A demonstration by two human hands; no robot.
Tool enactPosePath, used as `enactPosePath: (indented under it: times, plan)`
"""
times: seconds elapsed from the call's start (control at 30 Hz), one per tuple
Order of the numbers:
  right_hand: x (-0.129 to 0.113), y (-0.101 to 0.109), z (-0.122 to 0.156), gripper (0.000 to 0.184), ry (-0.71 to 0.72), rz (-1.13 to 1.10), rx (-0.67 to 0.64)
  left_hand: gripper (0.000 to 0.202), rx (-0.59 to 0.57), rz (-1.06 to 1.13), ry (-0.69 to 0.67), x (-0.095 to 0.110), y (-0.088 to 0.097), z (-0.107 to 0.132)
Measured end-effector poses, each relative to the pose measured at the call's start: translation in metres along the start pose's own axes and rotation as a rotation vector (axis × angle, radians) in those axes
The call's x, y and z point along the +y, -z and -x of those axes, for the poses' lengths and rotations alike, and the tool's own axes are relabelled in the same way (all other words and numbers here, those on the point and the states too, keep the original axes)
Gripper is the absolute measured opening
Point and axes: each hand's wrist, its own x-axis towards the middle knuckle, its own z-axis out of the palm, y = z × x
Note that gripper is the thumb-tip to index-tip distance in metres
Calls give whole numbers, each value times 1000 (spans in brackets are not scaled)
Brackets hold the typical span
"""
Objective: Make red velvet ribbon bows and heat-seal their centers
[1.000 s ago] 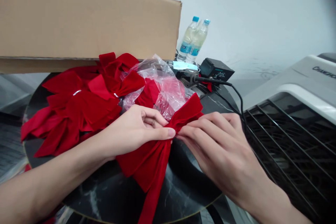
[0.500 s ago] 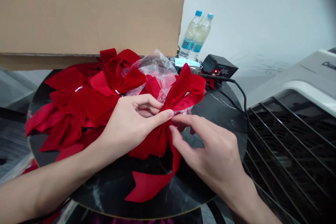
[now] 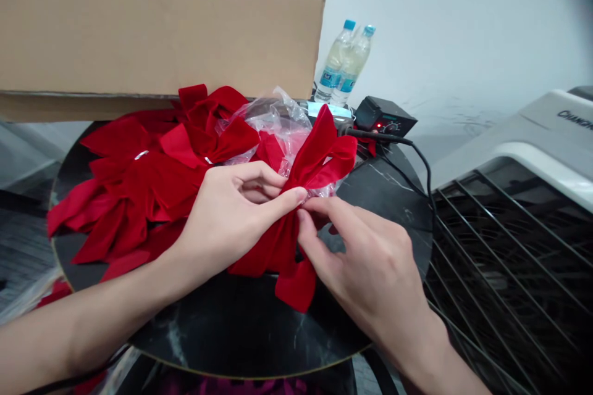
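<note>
A red velvet bow [image 3: 315, 151] is held over the round black marbled table [image 3: 208, 333]. My left hand [image 3: 236, 210] pinches its gathered middle between thumb and fingers. Close against that spot, my right hand [image 3: 365, 253] has thumb and forefinger pressed together at the bow's centre, gripping its ribbon; the fingertips partly hide the grip. Loops rise above the hands and a short tail hangs below them. To the left lies a pile of finished-looking red bows [image 3: 143, 179], some with a shiny band round the middle.
Behind the bows lies a clear plastic bag [image 3: 278, 114]. A large cardboard box [image 3: 162, 24] stands at the back left. Two water bottles [image 3: 340, 68], a black control box [image 3: 385, 117] and its cable [image 3: 428, 179] are at the back right. A white heater-like appliance with a grille [image 3: 509, 247] stands right.
The long ribbon tail below the hands has been drawn up and now hangs shorter. Both hands stay at the bow's middle, with the right one shifted slightly left and up.
</note>
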Motion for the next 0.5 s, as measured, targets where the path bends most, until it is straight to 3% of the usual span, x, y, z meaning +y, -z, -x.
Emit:
enactPosePath:
  times: [0.2, 0.3, 0.4, 0.5]
  plan:
    - [2, -6, 0, 8, 27, -34, 89, 18, 32, 96, 31, 0, 1, -1]
    - [-2, -12, 1, 8, -200, -338, 153, 21, 35, 202, 106, -1, 3, -1]
    - [-4, -14, -2, 14, -511, -776, 67, 20, 7, 263, 157, -1, 5, 0]
    - [-1, -12, -4, 12, -574, -963, -4, 17, 20, 231, 87, -1, 6, -1]
